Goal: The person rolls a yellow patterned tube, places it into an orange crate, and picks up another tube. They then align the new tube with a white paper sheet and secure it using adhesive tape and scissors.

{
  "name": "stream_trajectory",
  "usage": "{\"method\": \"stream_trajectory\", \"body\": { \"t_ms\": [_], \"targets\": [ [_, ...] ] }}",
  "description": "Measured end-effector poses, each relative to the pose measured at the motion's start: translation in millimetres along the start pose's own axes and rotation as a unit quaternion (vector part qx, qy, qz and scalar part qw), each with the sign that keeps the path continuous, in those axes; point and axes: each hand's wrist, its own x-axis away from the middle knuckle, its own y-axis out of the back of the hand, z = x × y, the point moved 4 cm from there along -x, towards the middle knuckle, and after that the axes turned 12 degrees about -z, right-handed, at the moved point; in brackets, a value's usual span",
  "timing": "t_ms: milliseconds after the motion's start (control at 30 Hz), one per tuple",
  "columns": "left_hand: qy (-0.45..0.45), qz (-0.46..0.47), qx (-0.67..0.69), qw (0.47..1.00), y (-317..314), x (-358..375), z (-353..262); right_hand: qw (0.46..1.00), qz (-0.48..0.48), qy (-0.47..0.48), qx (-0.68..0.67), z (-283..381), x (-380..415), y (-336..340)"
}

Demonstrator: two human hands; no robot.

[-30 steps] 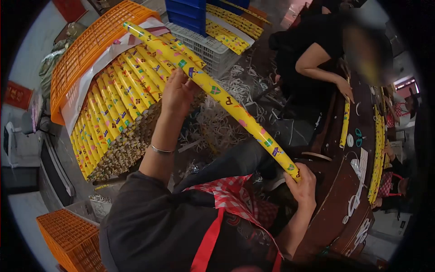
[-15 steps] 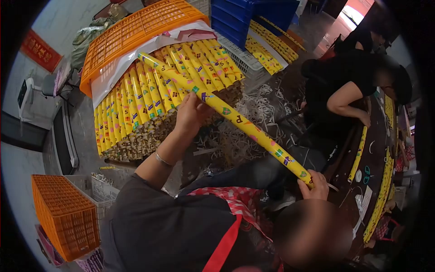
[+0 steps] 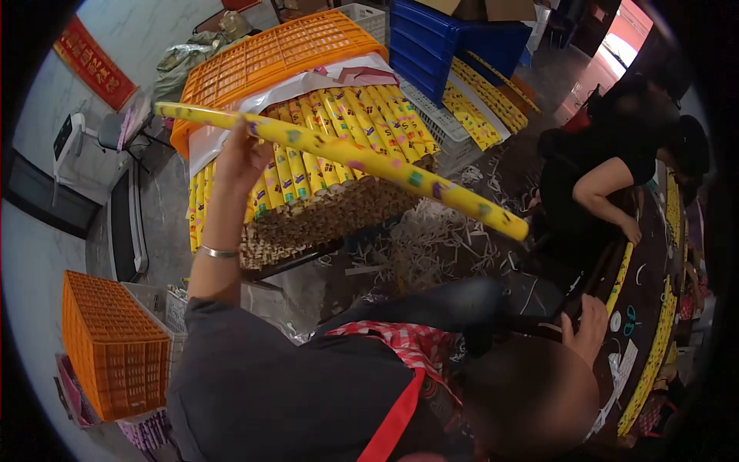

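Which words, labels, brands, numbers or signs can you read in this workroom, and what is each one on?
"S": on several yellow patterned tubes in the stack.
Red wall banner: gold characters, too blurred to read with certainty.
Yellow patterned tube in the left hand: print too blurred to read.
Dark shirt: chest print too dark to read.
I can make out no brand or number.

A red banner (image 3: 95,64) hangs on the pale, marbled wall (image 3: 146,35), near a chair (image 3: 111,132) on the grey floor (image 3: 304,296)
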Motion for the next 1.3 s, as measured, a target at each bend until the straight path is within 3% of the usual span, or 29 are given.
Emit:
{"method": "stream_trajectory", "body": {
  "t_ms": [33,67,100,133,200,267,300,400,533,600,667,700,733,800,867,900,933,1000,1100,1167,1300],
  "targets": [
    [-0.083,-0.043,-0.094,0.991,9,-8,-42,1.000,-0.005,0.002,-0.003,-1,12,0],
    [-0.088,0.015,-0.038,0.995,39,-40,-83,0.999,0.028,0.022,-0.019,1,26,-5],
    [-0.169,-0.121,-0.047,0.977,41,-38,-118,0.997,0.058,0.040,-0.034,2,38,-10],
    [-0.233,-0.120,-0.037,0.964,49,-47,-151,0.997,0.052,0.039,-0.035,2,50,-12],
    [-0.237,-0.136,-0.072,0.959,58,-39,-202,0.993,0.089,-0.006,-0.072,1,75,-22],
    [-0.240,-0.154,-0.129,0.950,104,-77,-267,0.989,0.107,-0.035,-0.093,2,84,-24],
    [-0.279,-0.190,-0.070,0.939,61,-48,-257,0.990,0.100,-0.066,-0.079,1,81,-21],
    [-0.278,-0.179,-0.161,0.930,24,-57,-285,0.991,0.074,-0.090,-0.072,2,77,-15],
    [-0.284,0.015,-0.231,0.931,-92,-51,-276,0.993,0.078,-0.062,-0.062,9,79,-11],
    [-0.219,0.172,-0.284,0.918,-147,-43,-252,0.994,0.071,-0.062,-0.048,13,77,-5],
    [-0.164,0.201,-0.358,0.897,-189,-26,-206,0.995,0.053,-0.057,-0.055,21,71,5],
    [-0.183,0.171,-0.413,0.876,-203,-21,-175,0.996,0.049,-0.057,-0.051,25,66,10],
    [-0.217,0.160,-0.532,0.803,-209,-18,-148,0.997,0.031,-0.040,-0.054,31,61,17],
    [-0.234,0.220,-0.641,0.698,-217,6,-82,0.998,0.011,-0.021,-0.056,45,49,31],
    [-0.159,0.306,-0.684,0.643,-207,53,-23,0.996,-0.049,0.011,-0.074,62,34,49],
    [-0.170,0.370,-0.707,0.578,-186,48,10,0.996,-0.050,0.014,-0.073,69,29,55],
    [-0.185,0.456,-0.667,0.560,-170,65,35,0.996,-0.055,0.025,-0.070,76,24,60],
    [-0.088,0.451,-0.761,0.458,-132,90,65,0.995,-0.063,0.037,-0.067,86,18,64],
    [-0.131,0.527,-0.742,0.394,-95,121,98,0.993,-0.059,0.077,-0.073,100,13,66],
    [-0.106,0.557,-0.727,0.387,-87,133,111,0.987,-0.096,0.080,-0.103,108,11,70],
    [-0.122,0.582,-0.708,0.380,-91,154,130,0.986,-0.080,0.086,-0.118,125,12,70]
  ]
}}
